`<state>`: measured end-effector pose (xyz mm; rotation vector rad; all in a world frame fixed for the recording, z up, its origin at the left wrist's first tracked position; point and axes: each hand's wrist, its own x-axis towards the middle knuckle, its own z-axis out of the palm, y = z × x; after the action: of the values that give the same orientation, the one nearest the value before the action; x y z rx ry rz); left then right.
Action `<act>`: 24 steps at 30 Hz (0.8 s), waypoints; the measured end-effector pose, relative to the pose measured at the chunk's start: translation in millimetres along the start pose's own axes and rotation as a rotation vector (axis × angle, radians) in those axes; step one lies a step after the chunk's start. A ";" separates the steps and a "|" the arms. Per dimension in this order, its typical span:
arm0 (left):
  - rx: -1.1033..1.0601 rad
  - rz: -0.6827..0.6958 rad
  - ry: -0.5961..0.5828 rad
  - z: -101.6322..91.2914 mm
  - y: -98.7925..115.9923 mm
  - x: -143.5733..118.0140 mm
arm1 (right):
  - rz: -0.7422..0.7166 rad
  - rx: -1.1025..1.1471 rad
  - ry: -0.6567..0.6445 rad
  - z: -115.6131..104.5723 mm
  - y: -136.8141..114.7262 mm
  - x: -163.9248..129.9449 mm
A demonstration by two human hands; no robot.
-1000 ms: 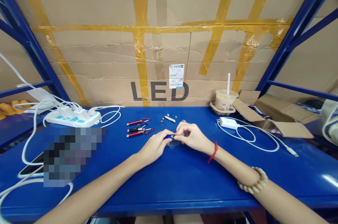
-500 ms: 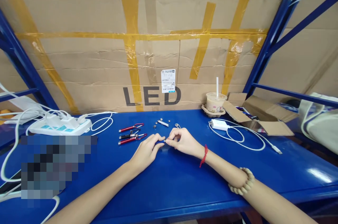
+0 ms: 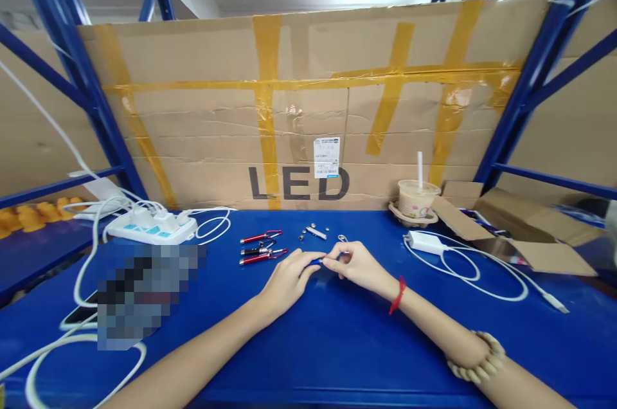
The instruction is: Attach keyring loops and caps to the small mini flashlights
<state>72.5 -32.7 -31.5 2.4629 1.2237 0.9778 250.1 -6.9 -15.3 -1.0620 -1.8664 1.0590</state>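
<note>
My left hand (image 3: 288, 278) is closed around a slim blue penlight (image 3: 315, 262), which is mostly hidden by the fingers. At the penlight's other end, my right hand (image 3: 360, 266) pinches with thumb and forefinger, so the two hands almost meet. A small metal clip (image 3: 342, 238) shows just behind the right hand. Left of the hands lie a red penlight (image 3: 255, 238), a black penlight (image 3: 255, 251) and a second red penlight (image 3: 258, 259), with clips on their ends. Beyond the fingers rests a silver tube (image 3: 317, 233), with several tiny round metal pieces (image 3: 301, 237) around it.
A white power strip (image 3: 149, 229) with plugs and cables stands at the left, behind a blurred-out patch. At the right are a drink cup (image 3: 417, 198) in a carton holder, a white charger (image 3: 427, 242) with its cable, and an open cardboard box (image 3: 544, 248). Cardboard (image 3: 216, 139) backs the blue table (image 3: 337, 357).
The camera view has tilted up and shifted left, so everything appears farther right. Both hands stay together at the blue penlight, with the right fingers slightly changed in pose.
</note>
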 end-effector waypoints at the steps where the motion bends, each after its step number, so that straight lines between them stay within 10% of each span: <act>1: -0.005 0.002 -0.001 -0.3 0.2 -0.3 | -0.018 -0.022 0.004 -0.2 -0.1 0.1; 24: 0.164 -0.110 -0.020 -6.8 6.4 -1.4 | -0.215 -0.329 0.090 -0.1 0.0 1.5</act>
<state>71.5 -38.4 -24.1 2.4879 1.4691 0.8539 249.6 -5.5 -15.0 -1.0407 -2.0716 0.5844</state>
